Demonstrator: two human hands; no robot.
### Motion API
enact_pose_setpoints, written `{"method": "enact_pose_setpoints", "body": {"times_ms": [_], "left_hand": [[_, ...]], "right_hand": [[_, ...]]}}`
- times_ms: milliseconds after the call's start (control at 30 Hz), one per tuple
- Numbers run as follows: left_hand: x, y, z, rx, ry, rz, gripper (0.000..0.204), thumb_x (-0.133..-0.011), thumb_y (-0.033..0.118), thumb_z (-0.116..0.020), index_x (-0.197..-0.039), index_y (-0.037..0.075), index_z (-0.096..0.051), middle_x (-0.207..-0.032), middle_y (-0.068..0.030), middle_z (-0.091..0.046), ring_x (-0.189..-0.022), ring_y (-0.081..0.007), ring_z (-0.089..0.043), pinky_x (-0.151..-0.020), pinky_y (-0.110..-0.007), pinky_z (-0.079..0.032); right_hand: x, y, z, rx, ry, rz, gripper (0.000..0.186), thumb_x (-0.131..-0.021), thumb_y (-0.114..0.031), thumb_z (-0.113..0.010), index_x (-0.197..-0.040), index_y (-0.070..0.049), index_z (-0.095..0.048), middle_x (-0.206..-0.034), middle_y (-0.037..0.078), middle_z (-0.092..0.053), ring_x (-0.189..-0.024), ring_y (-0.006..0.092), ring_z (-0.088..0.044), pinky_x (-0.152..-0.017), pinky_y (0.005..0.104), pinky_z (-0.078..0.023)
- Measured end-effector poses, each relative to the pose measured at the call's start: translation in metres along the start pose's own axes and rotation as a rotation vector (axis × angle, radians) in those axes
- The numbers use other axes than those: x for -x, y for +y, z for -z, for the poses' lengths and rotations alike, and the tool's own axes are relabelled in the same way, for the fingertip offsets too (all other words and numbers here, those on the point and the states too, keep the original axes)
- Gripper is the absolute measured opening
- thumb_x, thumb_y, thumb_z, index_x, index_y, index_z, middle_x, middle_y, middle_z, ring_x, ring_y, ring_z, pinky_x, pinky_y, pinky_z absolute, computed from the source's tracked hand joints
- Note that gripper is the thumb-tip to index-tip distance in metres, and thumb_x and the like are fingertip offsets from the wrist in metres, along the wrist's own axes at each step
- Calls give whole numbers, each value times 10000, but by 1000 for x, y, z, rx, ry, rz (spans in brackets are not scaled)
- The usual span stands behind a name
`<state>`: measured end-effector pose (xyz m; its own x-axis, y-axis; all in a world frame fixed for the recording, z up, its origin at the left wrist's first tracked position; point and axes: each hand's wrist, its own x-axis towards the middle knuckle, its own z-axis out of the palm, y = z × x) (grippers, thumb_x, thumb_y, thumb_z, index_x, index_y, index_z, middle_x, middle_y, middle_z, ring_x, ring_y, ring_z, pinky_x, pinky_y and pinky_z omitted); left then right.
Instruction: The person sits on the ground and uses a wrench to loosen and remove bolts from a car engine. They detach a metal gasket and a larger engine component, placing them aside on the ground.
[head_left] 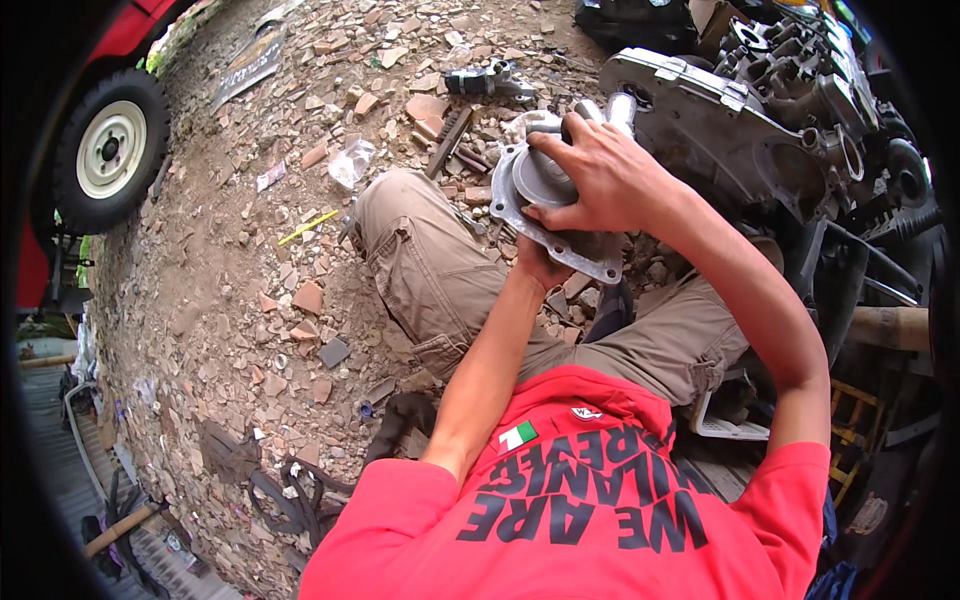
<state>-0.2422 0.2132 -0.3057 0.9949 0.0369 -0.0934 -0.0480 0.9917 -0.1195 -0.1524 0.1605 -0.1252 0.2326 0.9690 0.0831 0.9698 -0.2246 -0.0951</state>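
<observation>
A grey cast-metal engine water pump (543, 180) is held above my knees, with a flat bolt-hole flange, a round raised centre and pipe stubs at its far side. My left hand (543, 264) supports it from below at the near edge of the flange; most of its fingers are hidden under the metal. Over the top, my right hand (612, 178) is curled round the part, its thumb on the near side and its fingers across the far side.
A large engine block (740, 120) with a cover plate stands close at the right. A dark metal part (490, 82) lies on the rubble-strewn ground ahead, near a clear plastic bag (351, 163) and a yellow strip (308, 227). A red vehicle's wheel (110, 150) stands far left.
</observation>
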Motion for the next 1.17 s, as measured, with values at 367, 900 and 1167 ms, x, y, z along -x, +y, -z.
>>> {"method": "enact_pose_setpoints", "body": {"times_ms": [367, 900, 1167], "left_hand": [[17, -33, -109, 32, -296, 256, 888, -899, 799, -369, -1411, 85, -494, -1393, -148, -559, -1195, -266, -600, -862, -461, -537], [33, -63, -139, -87, -284, 327, 868, -924, 785, -296, -1424, 93, -454, -1387, -197, -550, -1206, -312, -596, -831, -500, -540], [40, -69, -142, -508, -108, 145, 932, -895, 825, -246, -1411, 90, -496, -1390, -207, -557, -1239, -368, -557, -861, -544, -503]], "right_hand": [[-10, 75, 122, -548, -125, -272, 729, -870, -550, -655, -1391, -52, -548, -1328, 160, -613, -1228, 270, -580, -1036, 339, -455], [32, 100, 155, -303, -79, -7, 665, -897, -522, -630, -1390, -80, -569, -1341, 143, -615, -1206, 226, -596, -1018, 312, -469], [54, 118, 115, -995, -48, -343, 690, -858, -560, -699, -1413, -174, -561, -1466, 156, -500, -1237, 252, -586, -1075, 336, -457]]}}
